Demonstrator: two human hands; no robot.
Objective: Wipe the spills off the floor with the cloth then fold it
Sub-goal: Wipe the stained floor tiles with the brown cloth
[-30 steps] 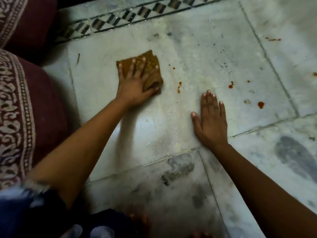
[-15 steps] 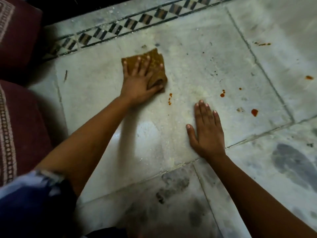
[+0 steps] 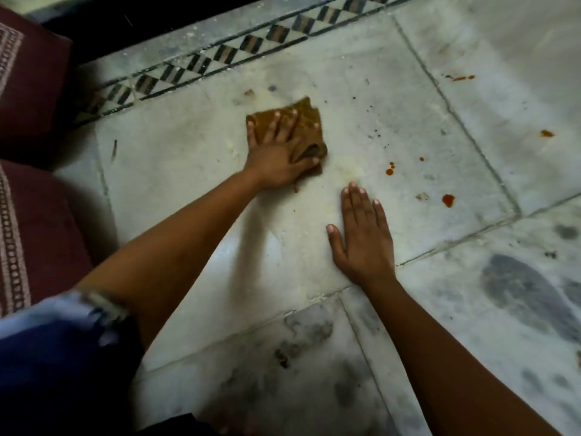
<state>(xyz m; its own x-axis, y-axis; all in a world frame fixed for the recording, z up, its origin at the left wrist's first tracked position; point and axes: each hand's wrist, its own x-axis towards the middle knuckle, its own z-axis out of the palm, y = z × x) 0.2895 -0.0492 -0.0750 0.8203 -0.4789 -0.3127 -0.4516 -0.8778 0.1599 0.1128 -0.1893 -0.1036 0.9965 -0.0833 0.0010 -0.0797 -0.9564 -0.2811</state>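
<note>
Pressing down on the brown cloth, the left hand lies with fingers spread and straight, gripping nothing. Its thumb sits by a bunched fold, perhaps tucked against it. The cloth lies on the marble floor, near the checkered border. The right hand rests flat and empty, palm down. Red spills dot the tile to its right, apart from both hands. Maroon cushions crowd the left edge.

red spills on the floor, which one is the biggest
The round red blob out to the right of the right hand. The other red spills are smaller specks or thin smears.
</note>
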